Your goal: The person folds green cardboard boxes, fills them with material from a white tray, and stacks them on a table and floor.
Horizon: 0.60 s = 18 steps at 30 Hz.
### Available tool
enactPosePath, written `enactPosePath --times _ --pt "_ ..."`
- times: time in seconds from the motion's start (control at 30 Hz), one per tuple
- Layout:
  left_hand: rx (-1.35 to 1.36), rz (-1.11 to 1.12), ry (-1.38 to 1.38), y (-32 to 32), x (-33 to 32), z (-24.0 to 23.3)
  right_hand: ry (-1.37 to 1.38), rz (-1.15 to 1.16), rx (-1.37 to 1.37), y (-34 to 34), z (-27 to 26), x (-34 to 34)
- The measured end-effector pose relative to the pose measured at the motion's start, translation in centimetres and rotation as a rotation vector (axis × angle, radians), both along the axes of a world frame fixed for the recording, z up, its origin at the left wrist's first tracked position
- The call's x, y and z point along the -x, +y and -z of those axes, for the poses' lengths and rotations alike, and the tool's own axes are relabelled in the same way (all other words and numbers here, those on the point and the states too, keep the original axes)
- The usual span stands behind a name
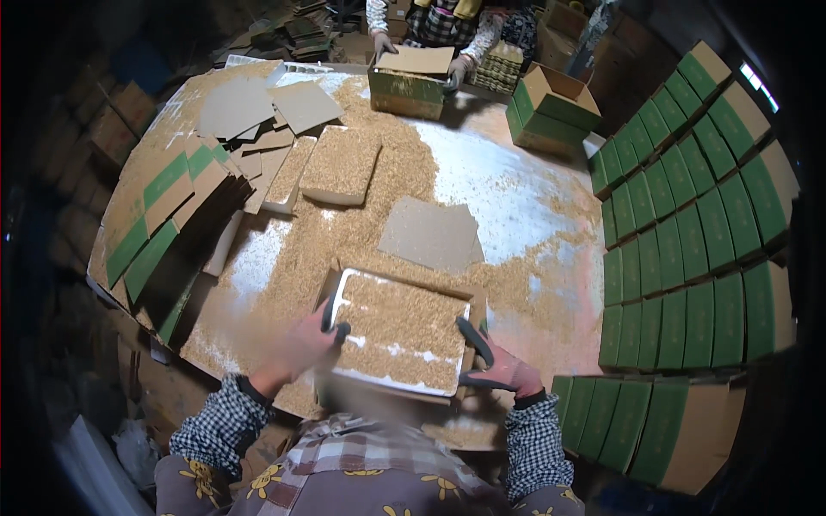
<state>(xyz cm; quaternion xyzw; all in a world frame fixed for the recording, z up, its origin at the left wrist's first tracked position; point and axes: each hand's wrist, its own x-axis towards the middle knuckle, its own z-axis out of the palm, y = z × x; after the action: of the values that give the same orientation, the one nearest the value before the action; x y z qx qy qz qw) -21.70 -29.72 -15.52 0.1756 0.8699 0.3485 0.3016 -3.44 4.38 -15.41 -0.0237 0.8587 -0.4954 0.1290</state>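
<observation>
A white foam tray (393, 382) covered with straw-coloured, husk-like filling (403, 316) is in front of me. It sits at the mouth of a cardboard box (479, 303), whose edges show around it; how deep it sits I cannot tell. My left hand (306, 345), in a pink and dark glove, grips the tray's left side with the thumb over the rim. Gloved the same way, my right hand (500, 369) holds the right side, fingers at the rim and thumb by the near corner. The fingers' undersides are hidden.
Loose husks spread over the table (516, 193). Beyond the box lie grey cardboard sheets (429, 233) and a husk-covered foam block (341, 164). Folded green cartons (164, 209) lean at left; stacked green boxes (684, 219) wall the right. Opposite, a co-worker's gloved hands (458, 69) hold another box (405, 93).
</observation>
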Motion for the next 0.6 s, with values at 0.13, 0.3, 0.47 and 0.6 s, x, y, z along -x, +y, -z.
enactPosePath --times 0.13,0.3,0.47,0.6 --pt "0.538 0.109 0.113 3.6 -2.2 -1.9 -0.201 0.325 0.31 6.3 0.4 8.5" --pt "0.8 0.45 0.143 4.6 -3.5 1.8 -0.106 0.287 -0.843 6.3 12.1 26.3" --pt "0.046 0.404 0.389 3.8 -4.5 -0.6 -0.138 0.129 -0.899 10.1 10.8 30.7" --pt "-0.254 0.066 0.579 2.7 -4.3 0.3 0.15 0.399 -0.541 10.3 3.1 26.0"
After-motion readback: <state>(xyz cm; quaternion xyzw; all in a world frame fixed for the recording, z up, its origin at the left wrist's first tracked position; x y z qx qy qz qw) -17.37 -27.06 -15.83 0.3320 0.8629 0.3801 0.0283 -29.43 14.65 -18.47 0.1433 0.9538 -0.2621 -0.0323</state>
